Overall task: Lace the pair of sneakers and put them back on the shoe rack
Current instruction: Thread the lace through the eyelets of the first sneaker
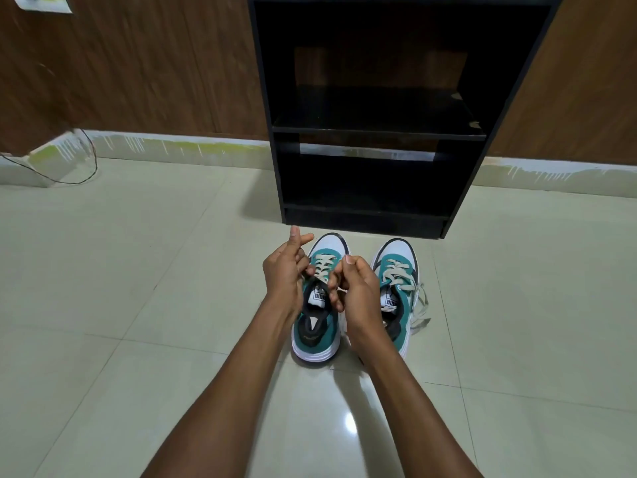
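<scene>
Two teal, white and black sneakers stand side by side on the tiled floor, toes toward the black shoe rack [375, 129]. The left sneaker [315, 334] has cream laces [324, 265] crossed over its tongue. My left hand [284, 276] and my right hand [358, 291] are both over its top eyelets, fingers pinched on the lace ends, which are mostly hidden by the fingers. The right sneaker [396, 274] is laced, and its loose lace ends [422, 305] trail onto the floor at its right side.
The shoe rack stands against a brown wood-panelled wall [155, 70], with empty shelves. A thin black cable [69, 181] lies on the floor at the far left by the skirting. Glossy beige tiles [138, 270] surround the sneakers.
</scene>
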### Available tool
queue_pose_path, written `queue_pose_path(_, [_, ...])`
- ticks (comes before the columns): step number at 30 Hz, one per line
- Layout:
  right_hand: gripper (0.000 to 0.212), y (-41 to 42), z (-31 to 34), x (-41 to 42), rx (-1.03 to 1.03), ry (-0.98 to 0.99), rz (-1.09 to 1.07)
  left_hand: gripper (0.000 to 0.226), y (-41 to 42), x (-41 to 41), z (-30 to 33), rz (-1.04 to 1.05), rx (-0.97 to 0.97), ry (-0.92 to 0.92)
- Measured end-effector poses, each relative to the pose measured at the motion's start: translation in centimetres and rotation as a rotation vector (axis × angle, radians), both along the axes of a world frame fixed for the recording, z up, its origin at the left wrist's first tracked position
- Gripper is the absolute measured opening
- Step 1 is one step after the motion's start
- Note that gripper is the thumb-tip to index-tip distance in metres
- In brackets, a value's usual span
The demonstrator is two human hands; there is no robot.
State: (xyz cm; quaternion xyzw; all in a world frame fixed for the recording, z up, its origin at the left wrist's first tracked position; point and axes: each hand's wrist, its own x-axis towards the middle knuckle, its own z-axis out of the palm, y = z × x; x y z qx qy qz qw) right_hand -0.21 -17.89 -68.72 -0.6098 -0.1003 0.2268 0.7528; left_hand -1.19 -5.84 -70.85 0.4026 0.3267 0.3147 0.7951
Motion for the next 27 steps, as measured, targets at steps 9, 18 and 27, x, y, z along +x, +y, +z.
queue_pose_path(9, [0.035, -1.2, -1.0, -2.1, -0.077, -0.033, -0.006, 0.03, 1.3, 1.1, -0.8, 0.113, -0.01, 0.182])
queue_pose_path(18, [0.029, -1.9, -0.7, -2.5, -0.052, 0.044, -0.053, 0.029, 2.0, 1.5, -1.3, 0.13, -0.04, 0.259])
queue_pose_path(27, [0.036, -1.8, -1.0, -2.0, -0.108, 0.035, -0.096, 0.029, 1.5, 2.0, -1.2, 0.08, -0.01, 0.281])
